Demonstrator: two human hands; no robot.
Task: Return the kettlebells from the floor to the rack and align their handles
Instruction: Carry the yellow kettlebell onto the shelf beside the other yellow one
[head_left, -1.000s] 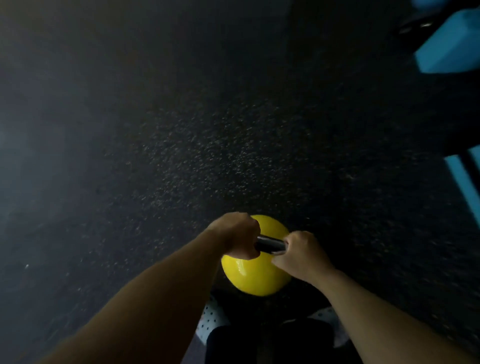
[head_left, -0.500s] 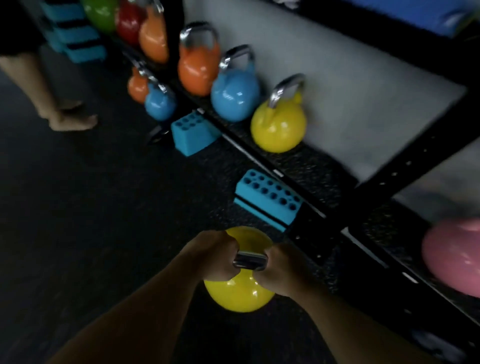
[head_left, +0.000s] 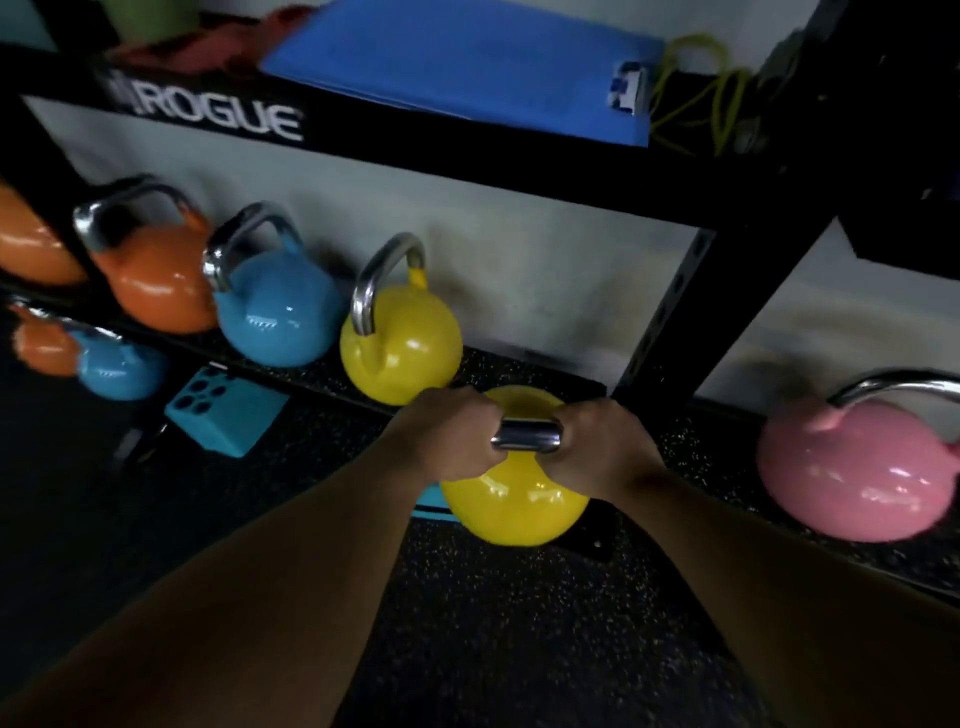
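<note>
A yellow kettlebell (head_left: 511, 506) hangs from its steel handle, gripped by my left hand (head_left: 452, 434) and my right hand (head_left: 597, 447) side by side. It is held off the floor right in front of the black rack's bottom shelf (head_left: 691, 447). On that shelf stand a second yellow kettlebell (head_left: 402, 353), a blue one (head_left: 278, 314), an orange one (head_left: 156, 280) and, past the upright, a pink one (head_left: 852, 478). Their handles point in differing directions.
A black rack upright (head_left: 670, 306) stands just behind my right hand. On the floor at left sit a small blue kettlebell (head_left: 119, 371), a small orange one (head_left: 44, 345) and a teal foam block (head_left: 223, 415). A blue mat (head_left: 467, 67) lies on the upper shelf.
My view swung from bare floor to the rack. Both hands have carried the yellow kettlebell up to the bottom shelf, beside the other yellow one.
</note>
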